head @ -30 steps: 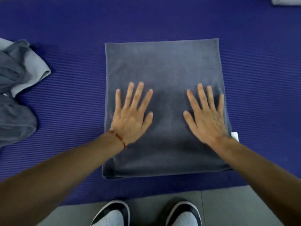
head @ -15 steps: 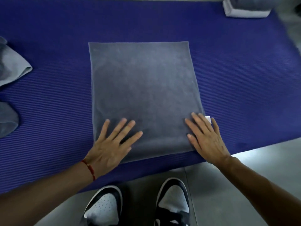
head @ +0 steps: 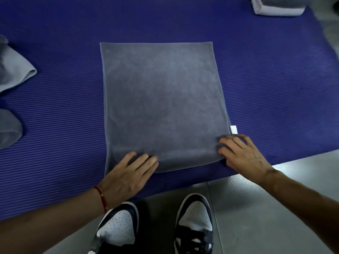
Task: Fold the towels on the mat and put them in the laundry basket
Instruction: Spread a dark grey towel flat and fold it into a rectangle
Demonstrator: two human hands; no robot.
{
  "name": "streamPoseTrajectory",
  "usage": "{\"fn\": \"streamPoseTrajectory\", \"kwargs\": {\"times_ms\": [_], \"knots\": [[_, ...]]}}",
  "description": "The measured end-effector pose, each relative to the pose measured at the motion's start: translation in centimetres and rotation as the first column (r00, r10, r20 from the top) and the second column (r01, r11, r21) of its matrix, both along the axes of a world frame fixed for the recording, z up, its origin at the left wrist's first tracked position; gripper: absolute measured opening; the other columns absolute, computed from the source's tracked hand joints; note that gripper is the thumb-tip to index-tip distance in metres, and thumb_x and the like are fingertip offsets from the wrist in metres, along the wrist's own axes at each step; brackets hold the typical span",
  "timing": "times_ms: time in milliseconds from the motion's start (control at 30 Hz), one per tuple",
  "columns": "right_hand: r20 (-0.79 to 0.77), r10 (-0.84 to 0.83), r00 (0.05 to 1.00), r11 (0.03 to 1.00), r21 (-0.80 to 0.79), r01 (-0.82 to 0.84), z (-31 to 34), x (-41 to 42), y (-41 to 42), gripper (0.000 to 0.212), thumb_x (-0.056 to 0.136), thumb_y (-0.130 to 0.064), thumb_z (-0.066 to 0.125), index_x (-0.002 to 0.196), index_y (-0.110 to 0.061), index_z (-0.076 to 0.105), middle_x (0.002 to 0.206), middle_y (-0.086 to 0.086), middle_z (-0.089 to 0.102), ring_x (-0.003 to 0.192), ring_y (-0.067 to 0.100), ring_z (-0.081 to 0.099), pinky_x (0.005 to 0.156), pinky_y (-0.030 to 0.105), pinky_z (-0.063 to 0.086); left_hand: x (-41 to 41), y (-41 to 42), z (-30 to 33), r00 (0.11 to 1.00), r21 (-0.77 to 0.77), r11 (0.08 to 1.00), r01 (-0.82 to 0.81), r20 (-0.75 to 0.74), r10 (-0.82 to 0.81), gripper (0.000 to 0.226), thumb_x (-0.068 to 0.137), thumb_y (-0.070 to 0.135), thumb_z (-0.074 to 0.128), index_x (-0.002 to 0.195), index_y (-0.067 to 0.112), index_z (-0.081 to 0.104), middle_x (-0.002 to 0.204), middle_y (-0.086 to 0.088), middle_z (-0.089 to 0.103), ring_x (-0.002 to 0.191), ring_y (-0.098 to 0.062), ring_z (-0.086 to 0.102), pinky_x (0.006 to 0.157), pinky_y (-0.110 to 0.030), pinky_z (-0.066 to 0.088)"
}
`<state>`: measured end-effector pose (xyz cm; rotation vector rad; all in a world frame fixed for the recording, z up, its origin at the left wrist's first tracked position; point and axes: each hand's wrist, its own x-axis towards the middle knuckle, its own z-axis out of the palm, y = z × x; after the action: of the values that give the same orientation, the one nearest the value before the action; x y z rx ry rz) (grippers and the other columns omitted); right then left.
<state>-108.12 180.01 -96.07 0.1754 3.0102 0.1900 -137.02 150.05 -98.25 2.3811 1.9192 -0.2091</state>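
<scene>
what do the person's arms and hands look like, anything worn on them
Both forearms are bare, with no sleeves in view. The left hand has a thin red cord bracelet with a small gold bead at its wrist. The right hand wears nothing: no ring, watch or glove.

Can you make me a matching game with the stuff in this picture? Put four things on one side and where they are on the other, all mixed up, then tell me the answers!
Things:
1. flat grey towel
2. white tag
3. crumpled towels
4. folded towel

Places:
A. far right corner of the purple mat
B. left edge of the picture
C. middle of the mat, under both hands
D. sticking out of a towel's right edge, just above the right hand

Pairs: 1-C, 2-D, 3-B, 4-A. The left hand rests on the near edge of the flat towel too.
</scene>
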Motion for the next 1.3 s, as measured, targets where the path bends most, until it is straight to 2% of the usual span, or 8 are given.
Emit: {"fn": "streamPoseTrajectory", "kwargs": {"times_ms": [133,267,400,533,667,833,1067,1300], "knots": [[-0.121,-0.303,0.945,0.918,-0.304,0.255,0.7,-0.5,0.3,0.02,0.081,-0.031,0.058,0.091,-0.017,0.069,0.116,0.001,0.067,0.105,0.027,0.063,0.093,0.039,0.042,0.5,0.8,1.6,0.975,0.001,0.976,-0.219,0.029,0.218,0.068,0.066,0.003,0.081,0.131,0.005,0.062,0.134,-0.018,0.057,0.116,-0.039,0.056,0.093,-0.056,0.05],[-0.057,-0.811,0.582,0.458,-0.681,0.571,3.1,-1.9,1.1,0.009,0.088,-0.027,0.074,0.089,-0.023,0.066,0.088,-0.009,0.071,0.081,0.002,0.063,0.072,0.016,0.046,-3.2,1.1,3.3,0.859,0.085,0.874,-0.477,0.252,0.445,0.019,0.082,0.021,0.052,0.092,0.013,0.066,0.093,-0.005,0.063,0.085,-0.03,0.061,0.075,-0.044,0.048],[0.006,-0.891,0.454,0.265,-0.805,0.531,4.5,-4.0,3.9,0.018,0.095,-0.033,0.072,0.085,-0.018,0.069,0.077,-0.011,0.074,0.069,-0.002,0.066,0.066,0.016,0.053,-8.6,2.1,6.2,0.187,-0.292,0.495,-0.818,0.679,0.709,0.011,0.094,0.032,0.069,0.089,0.022,0.07,0.069,0.01,0.068,0.061,-0.003,0.061,0.06,-0.017,0.048],[0.082,-0.881,0.466,0.173,-0.861,0.479,4.9,-6.6,5.9,0.018,0.103,-0.025,0.061,0.095,-0.01,0.066,0.082,-0.005,0.068,0.065,-0.007,0.059,0.063,0.01,0.047,-11.7,2.8,5.8,-0.236,-0.528,0.474,-0.705,0.804,0.546,0.014,0.1,0.019,0.063,0.11,0.014,0.07,0.098,0.001,0.079,0.098,-0.018,0.074,0.087,-0.024,0.059],[0.206,-0.81,0.549,0.06,-0.902,0.427,4.4,-6.9,7.3,0.015,0.104,-0.026,0.057,0.111,-0.016,0.066,0.107,0.005,0.073,0.098,0.012,0.069,0.088,0.034,0.057,-11.8,2.8,5.2,-0.275,-0.56,0.516,-0.648,0.804,0.528,0.016,0.107,0.02,0.047,0.108,0.015,0.062,0.101,-0.004,0.073,0.106,-0.031,0.07,0.085,-0.035,0.062],[0.12,-0.707,0.697,0.406,-0.738,0.539,4.5,-5.6,6.2,0.007,0.106,-0.03,0.049,0.104,-0.027,0.055,0.097,-0.008,0.064,0.085,0.008,0.06,0.075,0.029,0.044,-10.3,0.8,6.0,-0.246,-0.605,0.571,-0.554,0.775,0.582,0.019,0.106,0.026,0.041,0.107,0.017,0.058,0.095,0.004,0.071,0.097,-0.022,0.073,0.078,-0.037,0.063],[0.262,-0.6,0.756,0.437,-0.684,0.584,5.7,-1.8,2.1,0.009,0.099,-0.052,0.047,0.096,-0.05,0.055,0.097,-0.022,0.067,0.09,0.001,0.066,0.07,0.02,0.051,-8.1,-4.0,6.5,-0.329,-0.792,0.546,-0.271,0.61,0.721,0.021,0.099,0.035,0.047,0.108,0.027,0.064,0.1,-0.01,0.07,0.091,-0.037,0.073,0.076,-0.051,0.062],[-0.103,-0.783,0.613,0.478,-0.732,0.486,6.4,-10.1,7.8,0.012,0.102,-0.025,0.061,0.103,-0.013,0.064,0.089,-0.004,0.067,0.076,0.001,0.06,0.072,0.018,0.045,-13.4,3.7,5.8,-0.258,-0.569,0.486,-0.663,0.784,0.565,0.026,0.104,0.041,0.049,0.109,0.018,0.058,0.092,0.002,0.072,0.081,-0.013,0.07,0.068,-0.036,0.06]]}}
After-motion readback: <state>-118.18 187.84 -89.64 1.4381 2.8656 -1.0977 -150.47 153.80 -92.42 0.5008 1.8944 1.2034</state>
